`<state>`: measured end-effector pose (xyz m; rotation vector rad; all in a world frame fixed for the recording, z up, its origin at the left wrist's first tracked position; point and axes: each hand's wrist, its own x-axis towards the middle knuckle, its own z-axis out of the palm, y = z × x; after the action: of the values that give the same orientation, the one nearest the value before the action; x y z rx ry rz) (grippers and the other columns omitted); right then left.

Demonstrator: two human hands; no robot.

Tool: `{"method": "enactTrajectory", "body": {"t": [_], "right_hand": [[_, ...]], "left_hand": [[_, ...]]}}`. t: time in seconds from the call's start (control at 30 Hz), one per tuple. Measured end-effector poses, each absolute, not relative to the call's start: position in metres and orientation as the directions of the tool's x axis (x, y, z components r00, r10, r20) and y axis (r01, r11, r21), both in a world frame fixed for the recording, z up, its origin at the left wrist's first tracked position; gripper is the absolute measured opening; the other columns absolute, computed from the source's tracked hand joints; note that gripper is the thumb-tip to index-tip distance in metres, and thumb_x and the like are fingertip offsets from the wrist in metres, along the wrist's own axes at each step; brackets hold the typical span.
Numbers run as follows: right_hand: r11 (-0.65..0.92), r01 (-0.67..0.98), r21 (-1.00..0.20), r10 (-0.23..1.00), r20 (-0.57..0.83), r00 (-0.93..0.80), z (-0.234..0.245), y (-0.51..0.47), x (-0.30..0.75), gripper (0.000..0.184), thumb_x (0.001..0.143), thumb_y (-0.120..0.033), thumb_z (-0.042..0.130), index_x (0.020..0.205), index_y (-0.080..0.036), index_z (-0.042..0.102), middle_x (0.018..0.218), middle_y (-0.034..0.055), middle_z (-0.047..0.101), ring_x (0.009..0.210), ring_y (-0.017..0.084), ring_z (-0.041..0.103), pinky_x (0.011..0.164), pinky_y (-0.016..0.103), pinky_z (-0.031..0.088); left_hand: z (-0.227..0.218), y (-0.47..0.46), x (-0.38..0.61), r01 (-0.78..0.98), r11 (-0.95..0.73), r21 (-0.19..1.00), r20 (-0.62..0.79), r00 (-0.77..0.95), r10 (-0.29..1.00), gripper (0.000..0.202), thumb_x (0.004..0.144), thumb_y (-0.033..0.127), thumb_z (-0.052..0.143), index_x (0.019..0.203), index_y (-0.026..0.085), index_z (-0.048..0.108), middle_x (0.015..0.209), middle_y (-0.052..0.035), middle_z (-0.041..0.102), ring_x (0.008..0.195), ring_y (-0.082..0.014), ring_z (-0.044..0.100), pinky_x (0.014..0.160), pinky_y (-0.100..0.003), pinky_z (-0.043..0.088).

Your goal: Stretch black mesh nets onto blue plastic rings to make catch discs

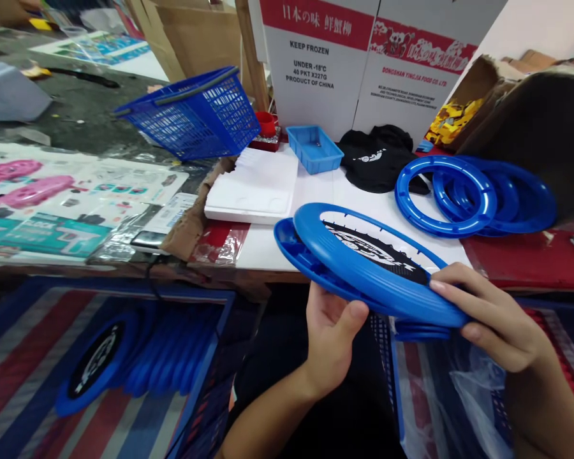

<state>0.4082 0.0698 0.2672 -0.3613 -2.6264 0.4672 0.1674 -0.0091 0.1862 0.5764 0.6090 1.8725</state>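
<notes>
Nearest the lens, the person's left hand [332,331] and right hand [492,319] hold a blue flying disc [377,255] tilted at the centre of the frame, just off the front edge of the bench [268,245]. The left palm cups it from below with the thumb hooked over the near rim. The right fingers [463,280] are closed over the lower right rim, thumb underneath. A second blue ring [291,245] sits directly under the disc, its edge poking out at the left, and seems to be carried in the same grip.

The disc looks like thin moulded plastic, so probably light, stiff at the rim with some give, and smooth enough to slip. Its black-and-white printed centre looks like a softer panel and is best left alone. The rolled rim, gripped at opposite sides as now, is the sensible hold.

More blue rings [444,194] lie overlapped on the bench at the right, near a black cloth [377,162]. A small blue tray [314,148] and a tipped blue basket [196,115] are behind, below a "KEEP FROZEN" carton [316,70]. Stacked discs [105,357] fill a bin at the lower left.
</notes>
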Motion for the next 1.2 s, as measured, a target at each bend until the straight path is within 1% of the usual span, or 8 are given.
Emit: {"method": "enactTrajectory", "body": {"t": [0.3, 0.53, 0.77, 0.83, 0.93, 1.03, 1.1, 1.2], "right_hand": [[0.873, 0.144, -0.466, 0.351, 0.395, -0.849, 0.26, 0.075, 0.409, 0.06, 0.112, -0.035, 0.048, 0.17, -0.022, 0.042, 0.142, 0.0157, 0.058, 0.123, 0.031, 0.062, 0.098, 0.042, 0.057], [0.87, 0.131, -0.476, 0.345, 0.396, -0.851, 0.261, 0.074, 0.408, 0.06, 0.111, -0.035, 0.048, 0.169, -0.022, 0.044, 0.14, 0.0153, 0.057, 0.121, 0.03, 0.061, 0.097, 0.042, 0.055], [0.874, 0.136, -0.467, 0.347, 0.404, -0.847, 0.264, 0.073, 0.406, 0.059, 0.111, -0.034, 0.05, 0.169, -0.022, 0.046, 0.142, 0.0152, 0.058, 0.122, 0.031, 0.061, 0.099, 0.043, 0.055], [0.878, 0.143, -0.457, 0.346, 0.398, -0.85, 0.265, 0.073, 0.406, 0.059, 0.111, -0.033, 0.05, 0.168, -0.022, 0.047, 0.144, 0.0153, 0.058, 0.124, 0.032, 0.062, 0.101, 0.043, 0.056], [0.882, 0.147, -0.447, 0.341, 0.391, -0.855, 0.267, 0.072, 0.405, 0.059, 0.111, -0.034, 0.05, 0.168, -0.023, 0.047, 0.145, 0.0155, 0.059, 0.125, 0.032, 0.062, 0.1, 0.043, 0.057], [0.882, 0.151, -0.447, 0.343, 0.386, -0.856, 0.269, 0.071, 0.405, 0.058, 0.111, -0.034, 0.049, 0.168, -0.023, 0.047, 0.145, 0.0154, 0.059, 0.124, 0.032, 0.063, 0.099, 0.043, 0.058], [0.882, 0.168, -0.44, 0.352, 0.377, -0.857, 0.269, 0.071, 0.406, 0.058, 0.111, -0.034, 0.048, 0.169, -0.024, 0.046, 0.146, 0.0153, 0.059, 0.124, 0.032, 0.063, 0.1, 0.044, 0.059], [0.888, 0.19, -0.418, 0.352, 0.356, -0.866, 0.267, 0.072, 0.408, 0.059, 0.111, -0.034, 0.049, 0.169, -0.025, 0.045, 0.147, 0.0158, 0.058, 0.125, 0.033, 0.062, 0.099, 0.045, 0.058]], "left_hand": [[0.194, -0.016, 0.172, -0.703, -0.327, 0.632, 0.112, -0.334, 0.936, 0.037, 0.09, 0.043, 0.088, 0.118, 0.026, 0.071, 0.113, -0.0053, 0.079, 0.119, -0.0258, 0.076, 0.108, -0.044, 0.062], [0.197, -0.016, 0.172, -0.721, -0.325, 0.612, 0.118, -0.323, 0.939, 0.029, 0.09, 0.04, 0.089, 0.11, 0.025, 0.073, 0.078, 0.0008, 0.07, 0.117, -0.025, 0.076, 0.108, -0.042, 0.062], [0.198, -0.017, 0.171, -0.731, -0.322, 0.602, 0.114, -0.32, 0.941, 0.028, 0.09, 0.04, 0.089, 0.106, 0.025, 0.072, 0.078, 0.0007, 0.07, 0.118, -0.025, 0.075, 0.109, -0.043, 0.061], [0.198, -0.017, 0.17, -0.734, -0.315, 0.602, 0.116, -0.31, 0.944, 0.029, 0.09, 0.04, 0.089, 0.108, 0.025, 0.072, 0.083, 0.0, 0.073, 0.121, -0.0254, 0.074, 0.111, -0.044, 0.06], [0.199, -0.018, 0.169, -0.73, -0.293, 0.618, 0.107, -0.291, 0.951, 0.037, 0.09, 0.045, 0.088, 0.116, 0.025, 0.07, 0.106, -0.0042, 0.079, 0.122, -0.0258, 0.074, 0.112, -0.044, 0.059], [0.202, -0.018, 0.169, -0.724, -0.268, 0.635, 0.084, -0.28, 0.956, 0.048, 0.089, 0.049, 0.088, 0.126, 0.025, 0.068, 0.123, -0.0078, 0.078, 0.123, -0.0255, 0.073, 0.112, -0.043, 0.059], [0.203, -0.019, 0.169, -0.731, -0.242, 0.638, 0.053, -0.272, 0.961, 0.051, 0.089, 0.05, 0.088, 0.129, 0.025, 0.067, 0.125, -0.0082, 0.078, 0.122, -0.0256, 0.074, 0.111, -0.043, 0.06], [0.205, -0.02, 0.167, -0.753, -0.175, 0.635, -0.006, -0.231, 0.973, 0.05, 0.089, 0.05, 0.088, 0.126, 0.024, 0.067, 0.121, -0.0075, 0.079, 0.106, -0.0247, 0.079, 0.096, -0.042, 0.068]]}}
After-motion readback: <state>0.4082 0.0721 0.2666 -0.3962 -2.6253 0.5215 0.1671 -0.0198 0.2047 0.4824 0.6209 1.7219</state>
